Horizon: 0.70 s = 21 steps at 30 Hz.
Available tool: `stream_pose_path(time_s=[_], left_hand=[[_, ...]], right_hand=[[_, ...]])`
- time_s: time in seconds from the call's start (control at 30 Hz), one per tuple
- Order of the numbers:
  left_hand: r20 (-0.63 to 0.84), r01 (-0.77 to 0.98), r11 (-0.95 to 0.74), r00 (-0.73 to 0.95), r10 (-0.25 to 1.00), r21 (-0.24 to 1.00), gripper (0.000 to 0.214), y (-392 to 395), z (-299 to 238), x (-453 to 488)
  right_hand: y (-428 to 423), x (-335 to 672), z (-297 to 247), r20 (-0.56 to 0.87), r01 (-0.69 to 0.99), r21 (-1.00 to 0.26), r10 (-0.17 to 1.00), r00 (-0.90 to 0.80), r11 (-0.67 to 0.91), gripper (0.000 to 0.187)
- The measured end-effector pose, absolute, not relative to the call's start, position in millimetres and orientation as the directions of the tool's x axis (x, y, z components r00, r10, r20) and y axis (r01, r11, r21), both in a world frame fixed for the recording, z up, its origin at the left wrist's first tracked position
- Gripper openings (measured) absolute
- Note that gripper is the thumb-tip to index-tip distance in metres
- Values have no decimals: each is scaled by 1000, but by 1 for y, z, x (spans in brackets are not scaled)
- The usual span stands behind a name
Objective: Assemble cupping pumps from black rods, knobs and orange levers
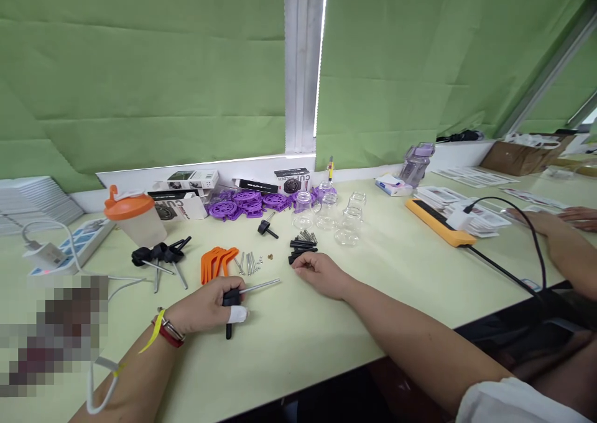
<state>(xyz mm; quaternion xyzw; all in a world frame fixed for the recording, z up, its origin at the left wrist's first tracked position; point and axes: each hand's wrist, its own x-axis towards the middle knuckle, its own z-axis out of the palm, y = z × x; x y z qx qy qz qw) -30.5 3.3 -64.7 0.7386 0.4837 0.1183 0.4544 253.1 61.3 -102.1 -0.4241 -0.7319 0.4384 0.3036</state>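
My left hand (212, 305) is closed around a black crank handle (232, 297), whose bare metal shaft points right and whose black grip points down. White tape wraps my left thumb. My right hand (321, 274) has its fingertips pinched at the near end of a small pile of black plastic tubes (303, 247). Several small springs (308, 235) lie just behind that pile. Between the hands and farther back lie orange angled plastic pieces (217, 264), metal screws (250, 263) and small brass nuts (270, 257). Another black crank handle (267, 227) lies beyond them.
More black crank handles (161, 256) lie at left, near an orange-lidded cup (140, 218) and a power strip (86, 242). Purple plastic parts (247, 204), boxes (186, 202) and clear jars (347, 227) stand behind. At right are an orange power strip (436, 224) and another person's arm (564, 249).
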Motion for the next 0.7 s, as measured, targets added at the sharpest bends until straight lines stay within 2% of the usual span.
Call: stream_pose_path(time_s=[0.1, 0.2, 0.4, 0.5, 0.7], left_hand=[[-255, 608, -126, 501, 827, 784, 29, 3, -65, -28], [-250, 604, -131, 504, 827, 787, 28, 2, -64, -24], [-252, 594, -146, 533, 807, 791, 24, -2, -59, -19], [-235, 571, -156, 551, 801, 806, 21, -3, -58, -19], [-225, 577, -159, 536, 813, 801, 24, -1, -60, -22]], right_hand=[[59, 253, -100, 87, 320, -913, 888, -452, 252, 12], [56, 251, -99, 105, 211, -952, 882, -459, 223, 12], [47, 242, -99, -17, -42, -998, 906, -424, -39, 21], [46, 238, -100, -50, -75, -993, 896, -442, -93, 24], [53, 228, -102, -110, -26, -990, 883, -456, -136, 21]])
